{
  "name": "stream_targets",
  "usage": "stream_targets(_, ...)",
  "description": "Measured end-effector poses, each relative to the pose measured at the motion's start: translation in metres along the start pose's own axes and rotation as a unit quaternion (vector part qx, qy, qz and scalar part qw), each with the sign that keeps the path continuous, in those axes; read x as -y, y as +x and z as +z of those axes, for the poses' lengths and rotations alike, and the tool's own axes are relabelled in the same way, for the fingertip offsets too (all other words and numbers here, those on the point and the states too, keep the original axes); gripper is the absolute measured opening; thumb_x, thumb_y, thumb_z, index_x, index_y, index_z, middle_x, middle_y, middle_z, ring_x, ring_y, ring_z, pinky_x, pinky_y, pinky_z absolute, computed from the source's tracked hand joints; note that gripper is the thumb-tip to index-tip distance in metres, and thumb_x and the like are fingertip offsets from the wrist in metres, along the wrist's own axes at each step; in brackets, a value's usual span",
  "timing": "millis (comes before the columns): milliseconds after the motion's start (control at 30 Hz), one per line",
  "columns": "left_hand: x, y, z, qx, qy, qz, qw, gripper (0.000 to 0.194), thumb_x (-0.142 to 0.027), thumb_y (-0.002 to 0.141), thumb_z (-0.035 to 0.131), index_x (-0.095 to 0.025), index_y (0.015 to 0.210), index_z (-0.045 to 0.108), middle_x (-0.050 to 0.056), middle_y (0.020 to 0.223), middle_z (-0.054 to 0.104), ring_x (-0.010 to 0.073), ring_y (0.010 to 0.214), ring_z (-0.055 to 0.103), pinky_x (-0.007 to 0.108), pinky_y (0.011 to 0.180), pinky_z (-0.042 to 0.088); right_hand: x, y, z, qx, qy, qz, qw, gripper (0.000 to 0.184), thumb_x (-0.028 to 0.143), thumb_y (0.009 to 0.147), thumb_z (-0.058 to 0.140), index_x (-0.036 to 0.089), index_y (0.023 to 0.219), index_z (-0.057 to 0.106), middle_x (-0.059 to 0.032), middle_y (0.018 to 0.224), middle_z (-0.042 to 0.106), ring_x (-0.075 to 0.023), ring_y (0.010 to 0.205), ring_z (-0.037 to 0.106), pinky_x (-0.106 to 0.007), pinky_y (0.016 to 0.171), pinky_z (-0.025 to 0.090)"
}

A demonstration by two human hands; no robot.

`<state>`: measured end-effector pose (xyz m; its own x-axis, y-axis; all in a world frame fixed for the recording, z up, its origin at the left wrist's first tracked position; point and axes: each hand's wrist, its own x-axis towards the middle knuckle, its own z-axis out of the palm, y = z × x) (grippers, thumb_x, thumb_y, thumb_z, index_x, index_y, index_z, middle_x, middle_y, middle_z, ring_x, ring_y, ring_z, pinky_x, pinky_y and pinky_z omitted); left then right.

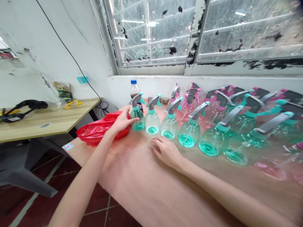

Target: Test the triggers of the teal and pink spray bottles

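The leftmost green spray bottle [138, 121], first of six in the front row, stands between the thumb and fingers of the left hand [123, 120], thumb across its side, though how firmly they grip cannot be told. The right hand [167, 151], fingers loosely curled and released, lies before the second and third bottles, where the tabletop [142, 179] stretches to its near edge; one red bag [99, 129] sits left, one blue-capped bottle [134, 89] behind.

On the wooden table [132, 186] there are standing green and pink spray bottles [189, 135], and beside them lies a red plastic bag [101, 128].
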<state>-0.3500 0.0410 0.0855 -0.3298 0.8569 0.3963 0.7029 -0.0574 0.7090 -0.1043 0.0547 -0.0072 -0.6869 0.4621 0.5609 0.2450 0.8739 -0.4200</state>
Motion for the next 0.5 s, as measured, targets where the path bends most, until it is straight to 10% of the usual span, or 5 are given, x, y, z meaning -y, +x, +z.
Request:
stream_targets(200,-0.034,-0.040,0.000,-0.159,0.057,0.002,0.986,0.035,-0.039,0.092,0.051,-0.012,0.112,0.059,0.016,0.111,0.068,0.0281,0.105,0.065,0.042,0.095,0.048,0.010,0.039,-0.011,-0.123,0.037,0.063,0.990,0.025,0.021,0.093,0.047,0.019,0.117,0.055,-0.0151,0.111,0.062,-0.0309,0.108,0.060,-0.050,0.093,0.050)
stream_targets(500,-0.056,-0.014,0.074,-0.022,0.110,0.049,0.992,0.035,-0.026,0.083,0.069,-0.013,0.115,0.062,0.016,0.118,0.069,0.0313,0.113,0.063,0.038,0.096,0.048,0.014,0.051,-0.014,-0.149,0.089,0.084,0.981,0.036,0.012,0.084,0.048,0.018,0.120,0.048,-0.0172,0.123,0.056,-0.0317,0.121,0.053,-0.054,0.102,0.044)
